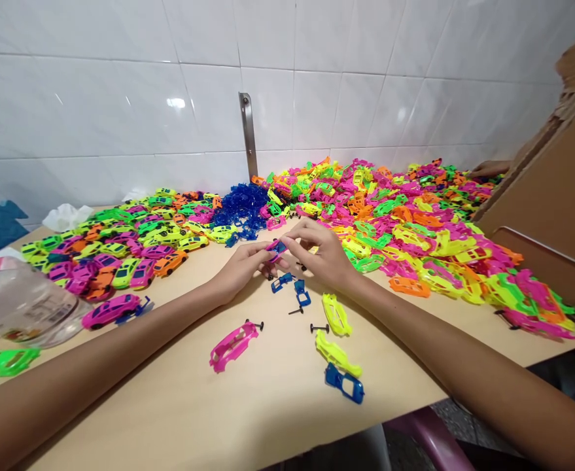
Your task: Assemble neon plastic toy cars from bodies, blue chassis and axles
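Note:
Between my two hands, above the middle of the table, is a small pink toy car body [276, 247] with a dark blue part in it. My left hand [246, 265] pinches its left side, and my right hand [319, 252] has its fingers on the right side. Just below the hands lie blue plastic inserts [302, 293] and black wheel axles [319, 328]. Nearer me are a pink car shell [233, 347], two yellow shells [337, 315] and another blue insert [345, 383].
Assembled cars [142, 273] cover the left, beside a clear plastic bottle [36, 304]. Blue parts [243, 206] are heaped at the back. Many coloured shells [365, 216] spread right, near a cardboard box [552, 176]. Another person's hand [490, 169] reaches in behind it.

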A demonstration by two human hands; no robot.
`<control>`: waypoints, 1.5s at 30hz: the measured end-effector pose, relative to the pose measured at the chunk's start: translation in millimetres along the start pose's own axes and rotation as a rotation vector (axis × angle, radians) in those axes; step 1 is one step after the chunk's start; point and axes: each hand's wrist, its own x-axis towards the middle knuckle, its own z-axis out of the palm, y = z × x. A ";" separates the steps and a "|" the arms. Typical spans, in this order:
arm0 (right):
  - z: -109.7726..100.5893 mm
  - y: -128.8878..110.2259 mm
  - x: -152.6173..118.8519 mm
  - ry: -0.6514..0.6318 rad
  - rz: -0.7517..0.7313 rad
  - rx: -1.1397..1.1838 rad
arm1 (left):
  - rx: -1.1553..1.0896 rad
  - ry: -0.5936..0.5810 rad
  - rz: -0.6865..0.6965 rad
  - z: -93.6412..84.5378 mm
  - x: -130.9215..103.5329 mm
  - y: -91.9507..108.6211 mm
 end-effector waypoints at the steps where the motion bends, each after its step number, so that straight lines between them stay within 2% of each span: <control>1: -0.7 -0.4 0.4 0.023 0.006 0.010 | 0.009 -0.005 0.002 0.0 0.1 -0.8; 5: -3.5 -0.5 2.1 0.081 0.027 0.041 | 0.016 -0.009 0.001 -0.4 0.4 -3.5; 13: -3.0 0.0 1.4 0.072 0.026 0.023 | 0.045 0.006 0.042 0.6 -1.8 -2.0; 23: -0.2 11.1 0.1 -0.054 0.162 -0.102 | 0.091 -0.006 0.080 -0.9 -1.1 -2.2; 30: 1.2 10.2 -1.6 -0.007 0.123 -0.191 | 0.197 -0.069 0.155 1.2 -3.4 1.2; 35: 1.7 7.7 -1.3 0.015 0.090 -0.231 | 0.164 -0.019 0.131 1.7 -3.3 1.2; 37: -1.2 7.0 0.7 0.022 0.114 -0.193 | 0.110 0.027 0.101 1.5 -2.4 -0.2; 41: -16.8 12.1 8.6 0.117 0.215 -0.054 | -0.016 0.116 0.036 1.3 -1.4 -1.9; 45: -37.1 28.3 15.1 0.154 0.290 -0.056 | -0.059 0.119 -0.005 1.5 -2.7 -0.1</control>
